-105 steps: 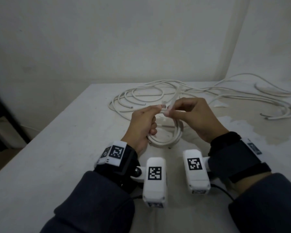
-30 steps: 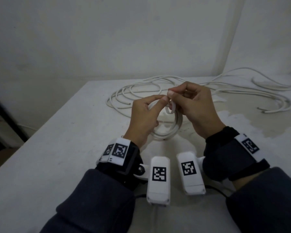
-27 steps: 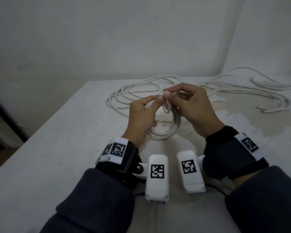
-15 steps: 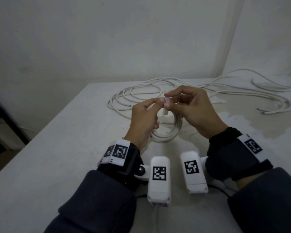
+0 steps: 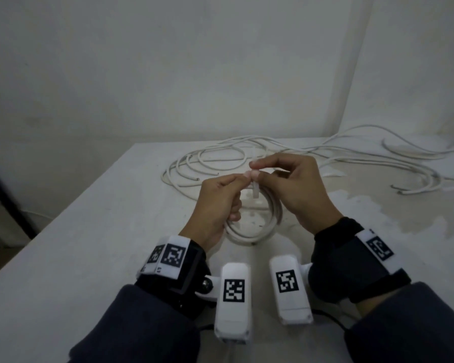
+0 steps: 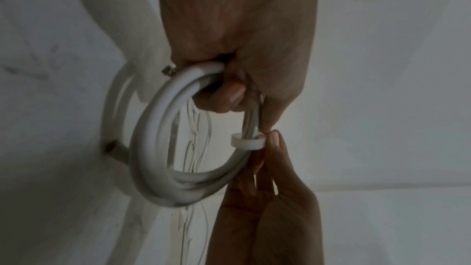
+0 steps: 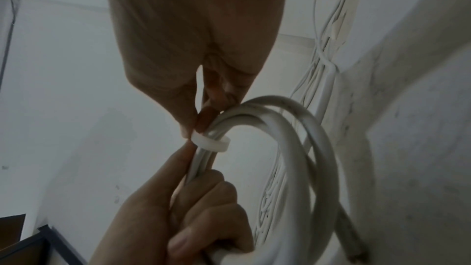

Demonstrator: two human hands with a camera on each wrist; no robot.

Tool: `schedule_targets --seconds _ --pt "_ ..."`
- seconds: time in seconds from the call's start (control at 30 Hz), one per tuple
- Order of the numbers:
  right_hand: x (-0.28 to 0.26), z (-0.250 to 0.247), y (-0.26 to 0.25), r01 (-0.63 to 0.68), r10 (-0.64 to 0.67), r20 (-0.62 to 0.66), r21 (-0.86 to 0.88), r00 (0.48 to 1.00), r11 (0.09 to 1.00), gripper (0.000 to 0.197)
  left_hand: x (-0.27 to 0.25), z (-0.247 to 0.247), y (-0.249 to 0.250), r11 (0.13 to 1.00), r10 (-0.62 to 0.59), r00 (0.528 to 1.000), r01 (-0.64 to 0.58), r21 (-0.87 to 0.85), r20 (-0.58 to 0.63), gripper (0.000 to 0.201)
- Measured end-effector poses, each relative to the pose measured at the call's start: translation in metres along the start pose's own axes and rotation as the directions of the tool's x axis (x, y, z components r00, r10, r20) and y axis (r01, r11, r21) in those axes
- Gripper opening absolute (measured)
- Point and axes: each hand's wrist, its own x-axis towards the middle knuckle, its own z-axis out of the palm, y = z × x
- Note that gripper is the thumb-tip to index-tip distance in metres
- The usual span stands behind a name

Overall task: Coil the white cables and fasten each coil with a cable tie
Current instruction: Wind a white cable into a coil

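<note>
Gripping the white cable coil (image 5: 249, 229) in its curled fingers, the left hand (image 5: 215, 203) holds it above the table (image 5: 76, 258). Its thumb meets the right hand (image 5: 296, 189), whose fingertips pinch the cable tie (image 5: 255, 190) looped round the coil's strands (the tie's tail is hidden). Loose cables (image 5: 351, 158) sprawl behind, cut off at right.
</note>
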Motion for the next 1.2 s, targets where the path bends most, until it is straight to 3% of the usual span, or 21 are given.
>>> schedule_targets --seconds 0.07,0.17,0.27,0.43,0.7,0.9,1.1,1.2 --pt "0.0 0.0 0.0 -0.005 0.004 -0.039 -0.025 0.999 1.0 0.019 -0.002 0.001 0.0 1.0 -0.025 0.999 0.025 -0.006 0.038 0.05" --pt "0.001 0.0 0.001 -0.039 0.04 -0.042 0.023 0.998 0.999 0.021 -0.004 0.003 -0.001 0.997 -0.071 0.997 0.072 -0.038 0.038 0.054" --pt "0.0 -0.002 0.0 -0.136 0.152 -0.054 0.227 0.987 0.964 0.033 -0.003 0.007 -0.003 0.993 -0.088 0.996 0.089 -0.075 0.016 0.04" --pt "0.0 -0.004 0.001 -0.226 0.267 -0.064 0.368 0.962 0.902 0.034 -0.004 0.009 -0.003 0.996 -0.058 0.997 0.062 -0.066 0.051 0.026" --pt "-0.002 -0.002 0.002 -0.179 0.205 -0.052 0.32 0.977 0.93 0.017 -0.002 0.01 0.0 0.993 -0.105 0.992 0.108 -0.038 0.074 0.032" --pt "0.0 -0.004 0.004 -0.1 0.128 -0.136 0.195 0.982 0.976 0.017 -0.002 0.015 0.003 0.992 -0.126 0.991 0.126 -0.003 0.046 0.012" --pt "0.004 -0.015 0.005 -0.075 0.16 -0.301 0.274 0.94 0.959 0.014 -0.002 0.02 -0.002 0.987 -0.162 0.985 0.161 0.02 0.054 0.033" --pt "0.003 -0.013 0.008 -0.102 0.191 -0.301 0.289 0.934 0.952 0.015 -0.004 0.019 -0.003 0.988 -0.154 0.986 0.154 -0.003 0.066 0.035"
